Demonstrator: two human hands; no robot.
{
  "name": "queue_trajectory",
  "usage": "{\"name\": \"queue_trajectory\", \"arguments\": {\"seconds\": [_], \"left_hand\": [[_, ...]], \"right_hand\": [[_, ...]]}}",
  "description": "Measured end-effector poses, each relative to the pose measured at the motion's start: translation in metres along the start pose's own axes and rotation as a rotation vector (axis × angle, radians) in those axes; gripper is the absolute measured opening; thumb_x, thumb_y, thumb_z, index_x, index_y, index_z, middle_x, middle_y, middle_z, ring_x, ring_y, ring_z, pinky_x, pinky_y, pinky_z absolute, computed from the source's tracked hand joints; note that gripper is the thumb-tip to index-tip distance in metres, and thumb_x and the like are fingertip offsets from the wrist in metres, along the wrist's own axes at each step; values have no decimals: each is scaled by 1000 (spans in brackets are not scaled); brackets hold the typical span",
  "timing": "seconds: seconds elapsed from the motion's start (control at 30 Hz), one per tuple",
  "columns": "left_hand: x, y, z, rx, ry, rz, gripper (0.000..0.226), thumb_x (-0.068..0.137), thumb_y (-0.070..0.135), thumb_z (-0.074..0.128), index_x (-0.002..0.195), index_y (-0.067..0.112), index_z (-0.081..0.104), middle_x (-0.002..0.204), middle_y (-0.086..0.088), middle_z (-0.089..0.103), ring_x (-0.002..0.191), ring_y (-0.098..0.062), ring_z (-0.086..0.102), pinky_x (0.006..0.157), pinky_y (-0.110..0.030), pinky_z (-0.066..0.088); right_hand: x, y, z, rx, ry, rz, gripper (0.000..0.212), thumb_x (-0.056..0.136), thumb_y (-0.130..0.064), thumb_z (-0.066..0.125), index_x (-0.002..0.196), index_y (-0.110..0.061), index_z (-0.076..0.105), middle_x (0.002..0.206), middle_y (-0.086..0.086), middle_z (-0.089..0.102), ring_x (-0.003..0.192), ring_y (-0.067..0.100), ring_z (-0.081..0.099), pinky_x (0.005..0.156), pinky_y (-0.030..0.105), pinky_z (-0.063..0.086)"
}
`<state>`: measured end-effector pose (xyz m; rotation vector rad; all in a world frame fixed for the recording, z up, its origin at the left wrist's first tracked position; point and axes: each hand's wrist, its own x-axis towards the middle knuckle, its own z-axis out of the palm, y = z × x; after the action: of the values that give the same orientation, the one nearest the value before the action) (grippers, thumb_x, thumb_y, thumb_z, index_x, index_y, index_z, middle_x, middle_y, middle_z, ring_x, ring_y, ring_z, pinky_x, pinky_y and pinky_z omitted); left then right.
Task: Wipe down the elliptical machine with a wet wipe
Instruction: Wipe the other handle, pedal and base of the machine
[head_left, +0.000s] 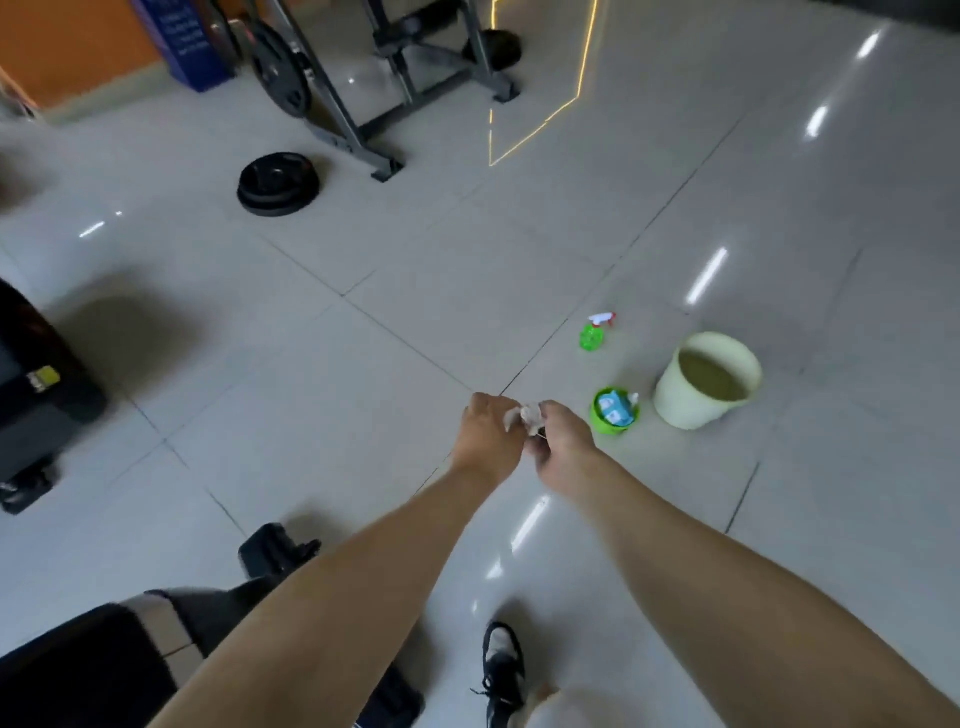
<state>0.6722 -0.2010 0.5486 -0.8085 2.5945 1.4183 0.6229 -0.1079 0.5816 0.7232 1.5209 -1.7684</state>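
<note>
Wet wipe (527, 415), white, crumpled: pinched between left grip (491, 441) and right grip (563, 447), both clenched on it, held above tiled floor (363, 364). Just right: green tub (613, 428) holding blue packet (614, 407), label blurred; cream bucket (691, 405); green spray bottle (593, 335) beyond.

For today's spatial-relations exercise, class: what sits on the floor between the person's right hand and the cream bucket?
The head view shows a green tub holding a blue-and-white packet between the right hand and the cream bucket.
</note>
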Motion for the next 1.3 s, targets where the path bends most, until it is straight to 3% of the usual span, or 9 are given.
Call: {"name": "queue_trajectory", "arguments": {"seconds": [0.13,0.23,0.37,0.47,0.77,0.9,1.03,1.2,1.3], "left_hand": [[-1,74,-4,78,-63,89,19,97,27,53,107,18,67,113,-4,55,104,-23,56,82,-34,49],[-5,118,-1,79,-102,139,21,98,28,54,112,19,66,114,-4,56,103,-23,57,83,-34,49],[-14,166,18,90,-159,230,20,100,26,53,111,17,66,109,-4,60,100,-22,58,79,-28,42],[-20,196,42,115,-224,296,17,100,25,53,106,15,64,105,-5,64,98,-24,61,74,-27,39],[-11,300,151,168,-342,377,16,99,24,57,112,13,58,97,1,67,89,-22,63,68,-27,37],[13,345,204,181,-384,393,16,99,20,58,112,13,60,102,-6,70,98,-29,65,69,-27,35],[35,379,240,189,-415,389,17,99,21,60,112,10,61,105,-9,70,101,-32,64,70,-27,34],[83,403,275,207,-445,319,33,96,12,64,129,8,58,123,-13,65,113,-29,62,83,-24,39],[120,411,296,195,-465,252,16,95,10,64,110,13,60,115,-12,66,102,-21,58,81,-26,41]], "right_hand": [[-31,-50,-29,52,27,-46,21,89,-4,51,73,-13,60,67,2,69,50,12,57,43,17,44],[-54,-81,-52,83,52,-58,24,93,-3,57,72,-14,61,52,-2,64,38,6,55,51,23,51],[-74,-110,-93,37,92,-110,16,96,-6,56,86,-15,64,91,9,69,76,19,66,74,33,57],[-86,-121,-131,104,152,-147,12,92,-20,65,102,-16,69,100,5,70,89,21,65,70,29,52],[-85,-186,-257,269,229,-143,13,93,-13,68,83,-18,63,82,-2,63,79,15,58,72,29,43],[-56,-225,-312,258,325,-135,17,93,-21,68,109,-15,68,105,3,70,102,21,64,74,30,45],[-26,-252,-350,233,366,-137,23,89,-20,73,111,-14,70,108,9,72,94,22,67,68,28,49],[28,-276,-371,158,422,-184,15,93,-23,72,104,-14,76,107,14,74,97,29,69,90,38,56],[67,-290,-378,122,447,-172,12,95,-18,66,85,-23,70,105,14,72,97,32,67,92,40,56]]}}
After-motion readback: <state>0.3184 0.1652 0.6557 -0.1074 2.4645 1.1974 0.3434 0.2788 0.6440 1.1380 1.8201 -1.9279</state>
